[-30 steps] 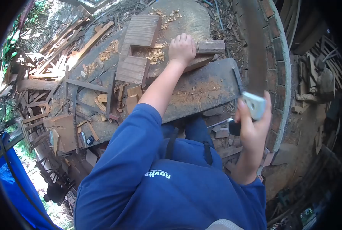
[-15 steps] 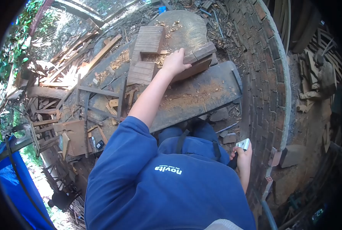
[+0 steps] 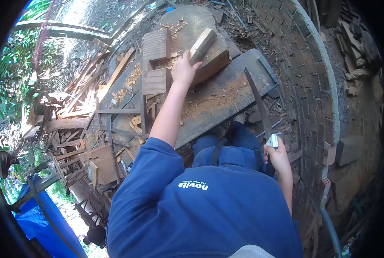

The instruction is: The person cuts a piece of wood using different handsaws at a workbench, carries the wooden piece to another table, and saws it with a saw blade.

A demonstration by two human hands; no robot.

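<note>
My left hand (image 3: pixel 184 71) reaches over the bench and grips the near end of a short wooden block (image 3: pixel 202 44). That block lies slanted over a larger timber piece and a flat-topped stump (image 3: pixel 192 17). Just left of it sits a thick notched timber (image 3: pixel 156 45) with a square cut-out in its side. Down by my right hip, my right hand (image 3: pixel 279 157) is closed around the pale handle of a handsaw (image 3: pixel 259 103). The saw's long dark blade tapers and points up and away, its tip over the bench. The teeth are too small to make out.
Sawdust and chips lie on the dark workbench (image 3: pixel 226 105). A brick wall (image 3: pixel 306 81) runs close along the right. Scrap wood (image 3: pixel 82 92) is piled at the left, near a thin frame (image 3: pixel 121 111). A blue tarp (image 3: pixel 50 219) hangs at lower left.
My left hand has shifted left with the wooden block, turning it so its far end points up and away. The saw blade, hidden before, has swung up into view in my right hand.
</note>
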